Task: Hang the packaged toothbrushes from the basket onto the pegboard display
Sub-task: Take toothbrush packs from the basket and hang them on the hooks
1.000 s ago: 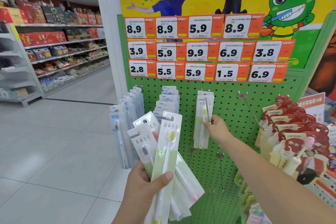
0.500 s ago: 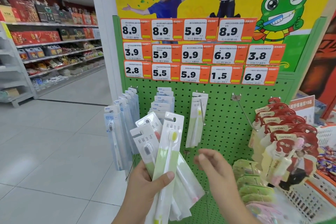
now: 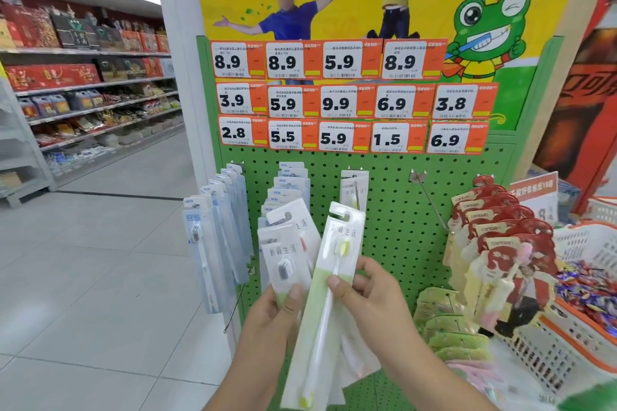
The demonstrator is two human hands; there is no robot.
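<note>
My left hand point(image 3: 267, 320) grips a fan of packaged toothbrushes point(image 3: 283, 253) low in front of the green pegboard point(image 3: 397, 217). My right hand point(image 3: 374, 297) pinches the front pack, a green-and-white toothbrush package point(image 3: 329, 304), between thumb and fingers at its middle. One matching pack point(image 3: 354, 188) hangs on a peg at the board's centre. To its right, a bare metal peg point(image 3: 430, 202) sticks out.
Blue packs point(image 3: 217, 237) hang at the board's left and red-carded packs point(image 3: 500, 237) at the right. A white and orange basket point(image 3: 587, 327) with candy stands at the right. Price tags point(image 3: 350, 100) line the top. An aisle with shelves point(image 3: 83, 103) opens to the left.
My right hand left the hung pack on the centre peg, dropped back to the bundle, and now pinches the front green pack. The view tilted down slightly.
</note>
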